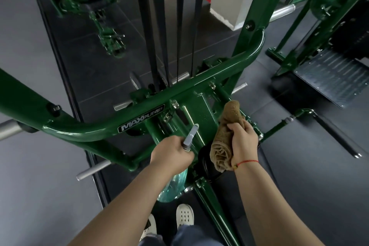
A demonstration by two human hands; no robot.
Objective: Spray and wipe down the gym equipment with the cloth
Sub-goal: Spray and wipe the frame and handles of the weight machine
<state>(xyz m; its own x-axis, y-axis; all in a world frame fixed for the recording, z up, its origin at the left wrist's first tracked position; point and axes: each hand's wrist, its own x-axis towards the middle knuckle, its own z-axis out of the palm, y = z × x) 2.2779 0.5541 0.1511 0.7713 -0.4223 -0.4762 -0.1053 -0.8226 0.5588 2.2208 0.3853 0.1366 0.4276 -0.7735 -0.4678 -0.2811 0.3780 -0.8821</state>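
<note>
A green gym machine with a curved tube frame and a MAXPUMP label fills the middle of the view. My left hand grips a spray bottle by its neck; the grey nozzle points up toward the machine's central green plate, and the clear teal body hangs below my wrist. My right hand holds a bunched brown cloth just right of the nozzle, against the right side of the central plate. One end of the cloth sticks up and the other hangs down over a black pad.
Chrome weight pegs stick out of the frame at the left and right. A mirror wall stands behind the machine. Another green machine with a ridged metal footplate is at the right. My white shoes stand on dark rubber flooring.
</note>
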